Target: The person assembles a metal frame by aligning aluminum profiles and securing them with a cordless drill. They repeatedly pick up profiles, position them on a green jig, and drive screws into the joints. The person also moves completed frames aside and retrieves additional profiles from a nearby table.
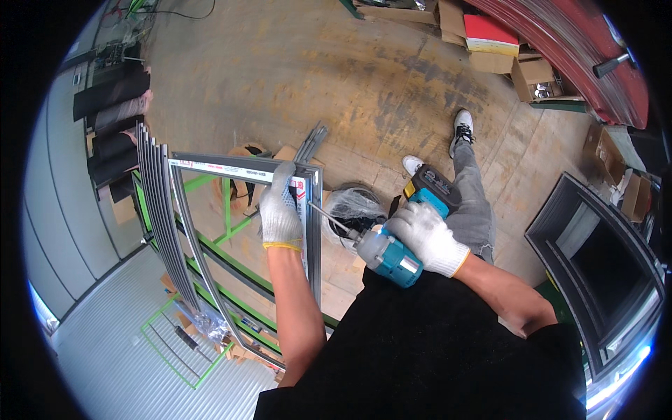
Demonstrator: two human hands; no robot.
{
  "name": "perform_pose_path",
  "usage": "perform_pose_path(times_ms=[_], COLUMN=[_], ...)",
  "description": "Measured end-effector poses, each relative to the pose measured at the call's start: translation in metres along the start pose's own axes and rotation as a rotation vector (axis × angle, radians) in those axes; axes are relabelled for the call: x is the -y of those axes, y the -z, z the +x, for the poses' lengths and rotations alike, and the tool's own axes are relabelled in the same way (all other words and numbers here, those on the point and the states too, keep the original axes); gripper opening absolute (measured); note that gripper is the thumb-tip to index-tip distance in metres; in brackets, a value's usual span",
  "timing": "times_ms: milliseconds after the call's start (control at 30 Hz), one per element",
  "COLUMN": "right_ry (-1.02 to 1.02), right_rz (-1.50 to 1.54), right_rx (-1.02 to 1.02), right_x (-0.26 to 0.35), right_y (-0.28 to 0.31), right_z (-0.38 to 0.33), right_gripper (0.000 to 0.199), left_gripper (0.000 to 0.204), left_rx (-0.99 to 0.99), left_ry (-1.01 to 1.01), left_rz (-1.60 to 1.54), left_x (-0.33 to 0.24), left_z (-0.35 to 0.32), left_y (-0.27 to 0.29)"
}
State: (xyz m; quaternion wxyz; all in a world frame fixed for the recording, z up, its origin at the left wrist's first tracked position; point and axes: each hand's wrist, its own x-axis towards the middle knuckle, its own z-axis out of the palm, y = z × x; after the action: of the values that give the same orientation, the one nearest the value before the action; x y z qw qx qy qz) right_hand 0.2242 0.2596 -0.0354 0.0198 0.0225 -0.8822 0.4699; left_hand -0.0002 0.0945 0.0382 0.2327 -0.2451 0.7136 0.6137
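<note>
Left hand [281, 213] grips the likely stiff frame [222, 166] near its corner; right hand [425, 236] clasps the driver [396, 262], probably hefty, best held by its handle.

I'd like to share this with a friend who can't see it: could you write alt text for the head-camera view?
A white-gloved right hand holds a teal power driver, its long bit pointing at the side of a grey frame, near the corner where the gloved left hand rests. Green bars show through the frame, above a stained floor.
</note>
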Motion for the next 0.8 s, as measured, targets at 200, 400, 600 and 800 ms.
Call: perform_pose_path(times_ms=[200, 400, 600, 800], right_ry=[0.063, -0.106, -0.193, -0.344], right_rz=[0.27, 0.423, 0.605, 0.699], right_rx=[0.056, 0.165, 0.151, 0.238], right_x=[-0.025, -0.04, -0.044, -0.046], right_y=[0.008, 0.01, 0.0, -0.002], right_z=[0.005, 0.007, 0.005, 0.001], right_gripper=[0.044, 0.04, 0.032, 0.031], left_gripper=[0.029, 0.023, 0.025, 0.029], left_rx=[-0.058, -0.018, -0.038, -0.029], left_ry=[-0.01, 0.02, -0.007, -0.053], left_rz=[0.021, -0.035, -0.065, -0.068], left_x=[0.003, 0.005, 0.011, 0.013], left_z=[0.0, 0.001, 0.005, 0.001], left_y=[0.001, 0.006, 0.011, 0.013])
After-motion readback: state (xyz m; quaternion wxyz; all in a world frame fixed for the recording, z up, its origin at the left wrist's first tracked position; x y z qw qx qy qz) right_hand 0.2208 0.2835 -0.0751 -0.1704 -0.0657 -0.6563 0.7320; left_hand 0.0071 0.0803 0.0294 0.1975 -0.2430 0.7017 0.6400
